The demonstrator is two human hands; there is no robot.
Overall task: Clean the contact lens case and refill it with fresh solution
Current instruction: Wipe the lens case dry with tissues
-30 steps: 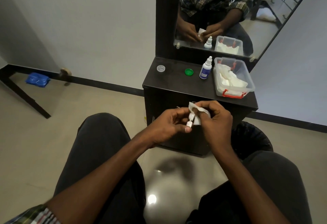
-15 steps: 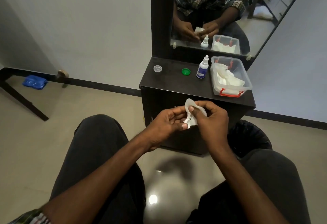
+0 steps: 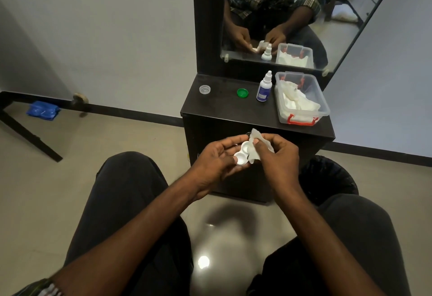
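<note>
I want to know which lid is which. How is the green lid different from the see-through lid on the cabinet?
The green cap is solid green; the clear cap is see-through and pale. The green cap lies close to the solution bottle; the clear cap lies farther left, near the corner of the cabinet top. Both are small, round, lie flat on the dark top and are off the lens case, with no hand touching them.

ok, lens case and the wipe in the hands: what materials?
Lens case: looks like white moulded plastic, smooth, with a slight sheen in the two round wells. Wipe: thin white tissue or paper, matte, crumpled and folding limply over the right hand's fingers; could be soft cloth.
</note>
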